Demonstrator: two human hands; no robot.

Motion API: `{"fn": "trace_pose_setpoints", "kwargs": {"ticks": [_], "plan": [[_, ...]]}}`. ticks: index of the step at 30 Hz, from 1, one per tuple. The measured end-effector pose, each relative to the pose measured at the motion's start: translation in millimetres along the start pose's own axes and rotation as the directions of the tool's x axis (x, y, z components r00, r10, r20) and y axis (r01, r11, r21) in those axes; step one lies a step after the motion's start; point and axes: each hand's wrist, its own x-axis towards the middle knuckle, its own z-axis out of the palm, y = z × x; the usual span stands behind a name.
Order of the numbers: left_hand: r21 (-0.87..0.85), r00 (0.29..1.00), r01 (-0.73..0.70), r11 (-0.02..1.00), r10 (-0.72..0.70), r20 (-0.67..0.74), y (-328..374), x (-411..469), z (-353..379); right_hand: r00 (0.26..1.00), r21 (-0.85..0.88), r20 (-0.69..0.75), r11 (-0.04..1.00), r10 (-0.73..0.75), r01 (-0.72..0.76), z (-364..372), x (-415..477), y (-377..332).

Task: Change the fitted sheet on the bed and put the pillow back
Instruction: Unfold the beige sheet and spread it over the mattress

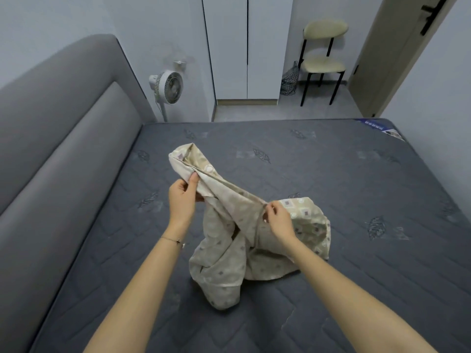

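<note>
The beige patterned fitted sheet (254, 238) is bunched on the bare dark grey quilted mattress (356, 200) (no cover on it). One hem is pinched by the left hand (182, 197), fingers clamped on the fabric; another fold is gripped by the right hand (279, 220).

The fitted sheet (229, 256) sits bunched on the mattress (356, 200), near its middle, with its lower folds on the surface and its upper part lifted. The left hand (182, 197) grips the sheet's upper left end, and the right hand (279, 220) pinches a fold to the right and nearer. The headboard (63, 149) runs along the mattress's left edge. A fan (170, 87) stands beyond the far left corner. Behind the far edge is a wardrobe (247, 47), with a bag (289, 80) and then a chair (322, 62) to its right. A label (382, 128) lies at the far right corner, with a door (390, 59) beyond it.
</note>
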Motion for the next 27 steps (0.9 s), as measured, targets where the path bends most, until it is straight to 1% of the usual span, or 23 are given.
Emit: {"fn": "trace_pose_setpoints", "kwargs": {"ticks": [2, 4, 6, 7, 8, 9, 10, 11, 13, 15, 17, 19, 21, 22, 23, 25, 26, 27], "plan": [[0.080, 0.999, 0.019, 0.997, -0.022, 0.030, -7.4, 8.4, -11.0, 0.998, 0.070, -0.059, 0.997, -0.008, 0.012, -18.0, 13.1, -20.3], [0.202, 0.996, 0.048, 0.978, -0.063, 0.067, -15.9, 13.6, -19.3, 0.992, 0.149, -0.113, 0.987, -0.049, 0.066, -39.2, 20.8, -44.9], [0.275, 0.994, 0.069, 0.959, -0.091, 0.067, -22.3, 12.4, -20.7, 0.988, 0.221, -0.110, 0.967, -0.105, 0.127, -58.4, 23.2, -66.2], [0.278, 0.994, 0.074, 0.958, -0.091, 0.051, -22.3, 10.4, -18.4, 0.987, 0.238, -0.085, 0.959, -0.136, 0.152, -66.0, 21.9, -75.0], [0.281, 0.996, 0.055, 0.958, -0.071, 0.048, -20.6, 7.9, -14.6, 0.984, 0.243, -0.053, 0.954, -0.170, 0.178, -71.0, 20.2, -81.7], [0.310, 0.996, 0.000, 0.951, -0.025, 0.080, -20.6, 6.8, -10.0, 0.978, 0.249, -0.018, 0.946, -0.210, 0.207, -74.5, 16.3, -88.4], [0.356, 0.988, -0.082, 0.931, 0.029, 0.151, -20.8, 5.8, -3.3, 0.968, 0.257, 0.019, 0.937, -0.249, 0.236, -76.3, 12.2, -94.3], [0.383, 0.968, -0.158, 0.910, 0.067, 0.240, -21.0, 4.9, 3.9, 0.956, 0.264, 0.058, 0.928, -0.289, 0.265, -77.5, 7.4, -100.3], [0.395, 0.907, -0.248, 0.885, 0.068, 0.416, -18.8, 0.6, 19.9, 0.925, 0.255, 0.136, 0.914, -0.356, 0.314, -78.9, -1.2, -110.9], [0.369, 0.848, -0.283, 0.886, 0.051, 0.528, -13.5, -1.2, 36.9, 0.893, 0.241, 0.220, 0.909, -0.392, 0.340, -80.7, -8.1, -118.4], [0.316, 0.778, -0.337, 0.887, 0.073, 0.625, -1.8, -1.1, 53.2, 0.869, 0.231, 0.290, 0.910, -0.401, 0.343, -83.4, -12.8, -121.4], [0.219, 0.711, -0.318, 0.923, 0.079, 0.698, 9.6, 2.0, 65.6, 0.870, 0.230, 0.299, 0.915, -0.392, 0.332, -87.9, -16.3, -122.7], [0.147, 0.664, -0.240, 0.959, 0.052, 0.746, 19.0, -0.7, 74.7, 0.891, 0.250, 0.247, 0.914, -0.380, 0.321, -92.0, -15.3, -119.0], [0.131, 0.668, -0.216, 0.968, 0.049, 0.743, 21.4, -2.9, 78.4, 0.904, 0.256, 0.219, 0.915, -0.368, 0.311, -93.7, -13.9, -114.5], [0.125, 0.691, -0.204, 0.971, 0.053, 0.721, 22.0, -4.1, 80.2, 0.911, 0.261, 0.205, 0.917, -0.357, 0.301, -95.9, -14.3, -110.1], [0.067, 0.783, -0.170, 0.983, 0.094, 0.615, 24.7, -4.0, 80.4, 0.907, 0.223, 0.245, 0.931, -0.342, 0.290, -98.3, -13.6, -96.7], [0.024, 0.812, -0.148, 0.989, 0.108, 0.574, 28.7, -3.2, 79.9, 0.901, 0.127, 0.284, 0.945, -0.326, 0.302, -97.6, -12.4, -88.2], [-0.013, 0.826, -0.131, 0.991, 0.116, 0.551, 33.2, -1.6, 79.3, 0.899, -0.019, 0.315, 0.945, -0.305, 0.328, -94.7, -10.3, -77.9]]}}
